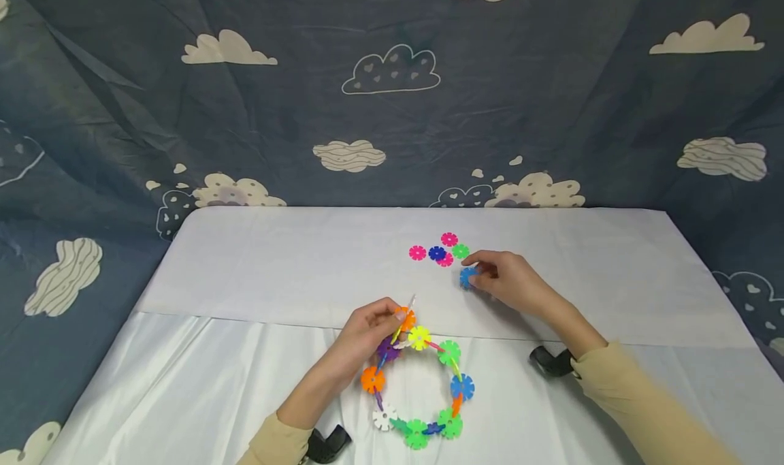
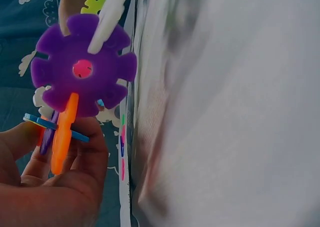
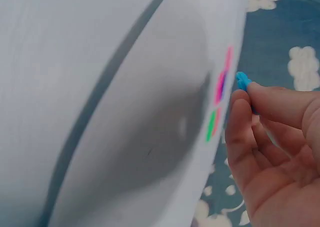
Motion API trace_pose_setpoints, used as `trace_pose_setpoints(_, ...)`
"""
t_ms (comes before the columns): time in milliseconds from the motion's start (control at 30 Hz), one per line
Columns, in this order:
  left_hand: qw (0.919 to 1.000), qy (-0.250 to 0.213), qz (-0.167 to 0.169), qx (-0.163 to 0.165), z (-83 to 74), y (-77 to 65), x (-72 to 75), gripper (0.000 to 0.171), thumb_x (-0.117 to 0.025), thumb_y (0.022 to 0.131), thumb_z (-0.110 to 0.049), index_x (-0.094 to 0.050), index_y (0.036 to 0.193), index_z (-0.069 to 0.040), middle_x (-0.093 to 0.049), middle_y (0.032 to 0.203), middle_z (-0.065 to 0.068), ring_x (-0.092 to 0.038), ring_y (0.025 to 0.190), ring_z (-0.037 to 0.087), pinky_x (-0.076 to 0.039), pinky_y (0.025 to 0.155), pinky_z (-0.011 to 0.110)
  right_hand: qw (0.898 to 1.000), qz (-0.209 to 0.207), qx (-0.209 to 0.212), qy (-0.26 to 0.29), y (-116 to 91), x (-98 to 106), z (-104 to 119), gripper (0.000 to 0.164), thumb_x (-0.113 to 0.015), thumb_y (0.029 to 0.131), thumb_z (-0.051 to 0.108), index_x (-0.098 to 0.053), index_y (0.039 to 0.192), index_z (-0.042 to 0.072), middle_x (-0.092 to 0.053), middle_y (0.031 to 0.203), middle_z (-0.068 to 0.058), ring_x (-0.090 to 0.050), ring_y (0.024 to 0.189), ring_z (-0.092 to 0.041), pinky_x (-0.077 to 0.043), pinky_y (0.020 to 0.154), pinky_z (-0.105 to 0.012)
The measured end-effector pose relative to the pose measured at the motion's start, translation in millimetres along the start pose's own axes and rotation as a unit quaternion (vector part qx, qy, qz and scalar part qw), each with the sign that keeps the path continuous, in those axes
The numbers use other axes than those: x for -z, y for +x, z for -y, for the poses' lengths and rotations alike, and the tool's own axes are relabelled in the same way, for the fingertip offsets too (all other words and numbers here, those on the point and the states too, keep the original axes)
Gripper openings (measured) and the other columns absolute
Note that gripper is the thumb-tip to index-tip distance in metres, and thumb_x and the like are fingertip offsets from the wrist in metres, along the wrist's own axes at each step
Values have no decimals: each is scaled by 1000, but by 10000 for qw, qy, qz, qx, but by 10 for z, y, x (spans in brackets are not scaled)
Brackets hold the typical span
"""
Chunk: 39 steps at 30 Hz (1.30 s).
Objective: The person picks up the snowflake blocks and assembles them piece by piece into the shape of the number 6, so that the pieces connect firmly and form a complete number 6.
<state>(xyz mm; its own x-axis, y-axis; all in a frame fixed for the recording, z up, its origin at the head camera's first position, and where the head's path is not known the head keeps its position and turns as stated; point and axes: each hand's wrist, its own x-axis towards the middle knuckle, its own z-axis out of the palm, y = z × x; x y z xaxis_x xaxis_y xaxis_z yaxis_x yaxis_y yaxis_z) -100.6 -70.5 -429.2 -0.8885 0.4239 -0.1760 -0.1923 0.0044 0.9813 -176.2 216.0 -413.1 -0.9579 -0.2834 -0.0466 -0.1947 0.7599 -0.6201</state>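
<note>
A ring of notched plastic snowflake discs (image 1: 450,351), slotted together in many colours, is gripped at its upper left by my left hand (image 1: 371,329). In the left wrist view, the fingers curl around orange and blue discs near a purple disc (image 2: 82,42) with white and orange discs slotted into it. My right hand (image 1: 511,281) pinches a light blue snowflake disc (image 1: 468,278) between thumb and fingertips, just in front of the loose discs. In the right wrist view that blue disc (image 3: 243,81) pokes out edge-on above the thumb; most of it is hidden.
Several loose discs lie flat towards the back of the white table (image 1: 275,267): pink ones (image 1: 418,252), a dark blue one (image 1: 437,253) and a green one (image 1: 461,251). A dark cloth with clouds (image 1: 392,124) hangs behind the table.
</note>
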Motion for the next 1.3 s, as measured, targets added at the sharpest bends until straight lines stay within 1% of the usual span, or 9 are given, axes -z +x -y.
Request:
trace_pose_setpoints(167, 10000, -23, 13, 18, 4, 0, -8, 17, -56, 101, -22, -62, 101, -6, -63, 81, 7, -51, 63, 17, -36, 52, 23, 9954, -179, -51, 938, -105, -22, 191, 19, -72, 90, 9, -67, 109, 11, -64, 89, -4, -61, 75, -23, -55, 66, -29)
trace_pose_setpoints(300, 10000, -35, 41, 40, 1, -2, -16, 18, -57, 101, -23, -63, 102, -6, -63, 81, 6, -53, 64, 17, -38, 53, 22, 9870, -262, 122, 1579, -179, -60, 329, 21, -70, 92, 9, -67, 113, 10, -67, 94, -4, -66, 82, -29, -56, 73, -30)
trace_pose_setpoints(433, 10000, 2, 50, 55, -12, -10, -20, 18, -58, 101, -24, -64, 103, -7, -62, 81, 5, -54, 67, 17, -42, 56, 23, 9782, -296, 387, 2020, -227, -115, 439, 24, -69, 93, 10, -67, 116, 8, -68, 96, -4, -66, 84, -33, -56, 75, -28)
trace_pose_setpoints(533, 10000, 40, 47, 18, -19, -12, -25, 18, -58, 101, -24, -65, 103, -8, -60, 80, 4, -54, 69, 17, -45, 61, 24, 9696, -347, 546, 2358, -250, -163, 502, 23, -70, 92, 10, -68, 115, 8, -68, 93, -6, -65, 83, -37, -57, 76, -30)
trace_pose_setpoints(700, 9999, 138, 53, -62, -23, -12, -35, 18, -58, 100, -25, -65, 101, -8, -56, 77, 2, -50, 71, 17, -42, 67, 26, 9554, -431, 626, 2855, -281, -250, 602, 22, -70, 92, 11, -65, 113, 5, -65, 90, -10, -65, 83, -41, -57, 75, -36)
trace_pose_setpoints(867, 9998, 167, 66, -75, -23, -15, -39, 18, -59, 100, -25, -65, 101, -8, -56, 77, 2, -49, 72, 17, -41, 68, 27, 9483, -433, 660, 3074, -304, -307, 669, 20, -70, 92, 11, -65, 110, 5, -65, 90, -12, -65, 83, -44, -57, 76, -34)
trace_pose_setpoints(1067, 9997, 164, 153, -132, -19, -18, -42, 18, -57, 101, -22, -62, 98, -5, -59, 77, 4, -50, 69, 17, -42, 66, 25, 9484, -447, 640, 3074, -329, -342, 727, 18, -71, 92, 12, -66, 109, 9, -64, 86, -10, -64, 79, -42, -57, 74, -36)
trace_pose_setpoints(1167, 9996, 179, 115, -166, -17, -14, -52, 17, -56, 101, -19, -59, 94, -3, -54, 73, 3, -47, 66, 16, -40, 63, 24, 9494, -403, 632, 3050, -344, -363, 746, 18, -70, 92, 12, -66, 110, 9, -64, 83, -10, -62, 76, -42, -57, 72, -36)
trace_pose_setpoints(1300, 9996, 165, 52, -211, -21, -12, -67, 18, -57, 101, -16, -58, 92, 0, -54, 72, 4, -47, 64, 15, -42, 62, 23, 9481, -353, 626, 3097, -346, -387, 751, 17, -69, 93, 9, -66, 109, 8, -65, 84, -15, -61, 75, -43, -57, 70, -33)
